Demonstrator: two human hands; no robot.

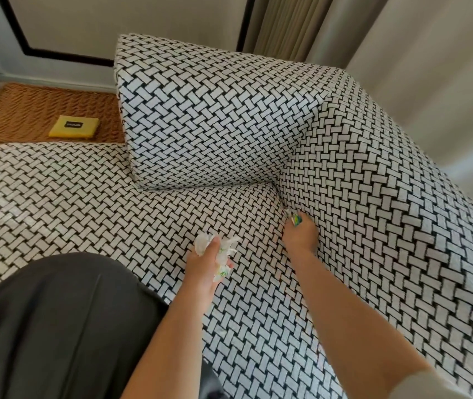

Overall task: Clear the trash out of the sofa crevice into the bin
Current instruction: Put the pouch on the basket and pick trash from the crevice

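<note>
While my head camera looks down over the sofa [85,203], my left grip [205,264] hangs over the seat, well in front of the back. Its fingers are curled round a wad of crumpled white paper [223,249] with small green print on it. The wad sticks out above and below my fingers. Whether it brushes the fabric I cannot tell.

My right grip [300,236] reaches to the crevice [282,203] where the seat meets the slanted back cushion [373,197]. Thumb and fingertips close on a small wrapper [295,219] printed green, blue and yellow, which sits right at the mouth of the crease. The side of this grip presses against the back cushion. Just beyond the wrapper, a white scrap [287,212] shows in the crease, too small to make out further.

A block cushion [209,110] in the same black-and-white basket-weave cloth lies on the seat in the corner, its right end against the back cushion. Past the far left edge of the seat sits a wicker tray [13,110] holding a flat yellow packet [74,126] with a black label. A dark garment [57,326] covers my lap at the lower left. Behind the sofa hang a pale curtain [287,21] and a wall [114,21] with a black-edged panel.
</note>
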